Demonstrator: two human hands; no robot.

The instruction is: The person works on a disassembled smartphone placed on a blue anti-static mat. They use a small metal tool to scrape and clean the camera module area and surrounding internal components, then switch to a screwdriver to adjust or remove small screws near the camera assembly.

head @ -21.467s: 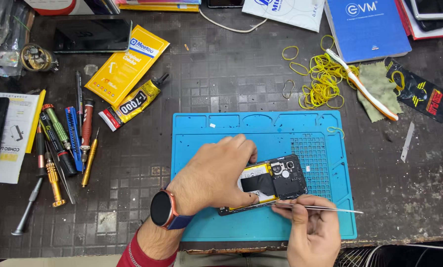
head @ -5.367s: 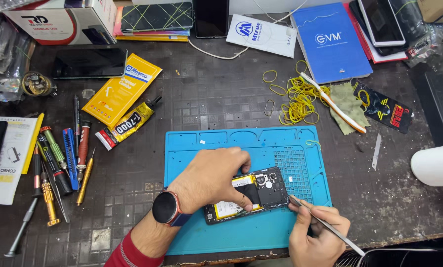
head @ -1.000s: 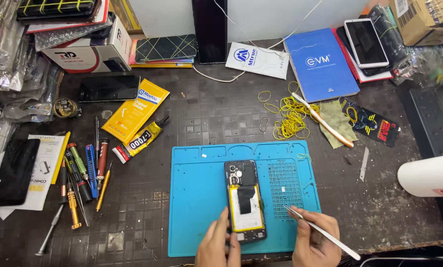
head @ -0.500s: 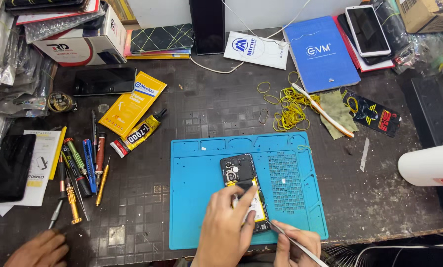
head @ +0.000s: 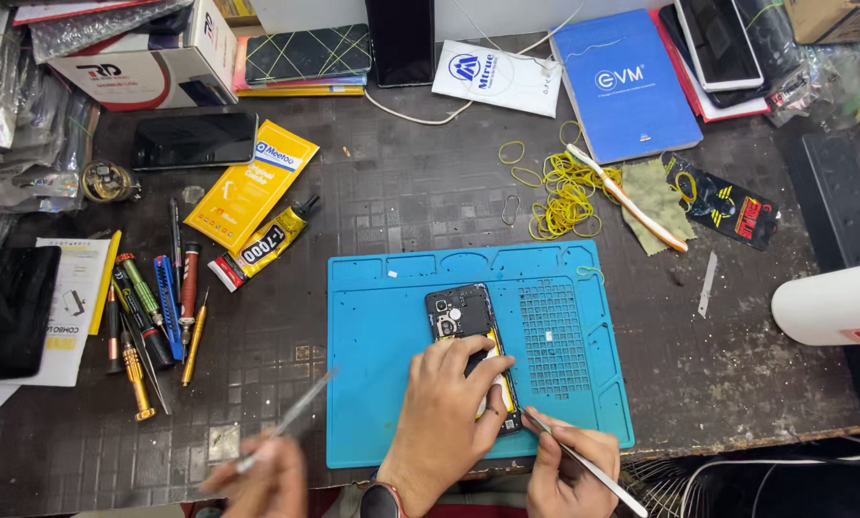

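An opened black phone (head: 457,313) with its back cover off lies upright on a blue repair mat (head: 382,384). My left hand (head: 447,414) rests over the phone's lower half, fingers gripping its edges and hiding the yellow battery area. Just to the right, my right hand (head: 570,468) pinches a thin metal pry tool (head: 556,445), whose tip touches the phone's lower right corner.
Another person's blurred hand (head: 262,480) at the bottom left holds a thin metal tool (head: 291,418). Screwdrivers (head: 147,312), a glue tube (head: 262,245) and a yellow packet lie left of the mat. Yellow rubber bands (head: 559,192), a toothbrush, a blue booklet and phones sit behind.
The other person's hand has come from the far left to the bottom edge beside the mat, carrying a thin tool. My left hand stays on the phone; the tool tip has moved onto its corner.
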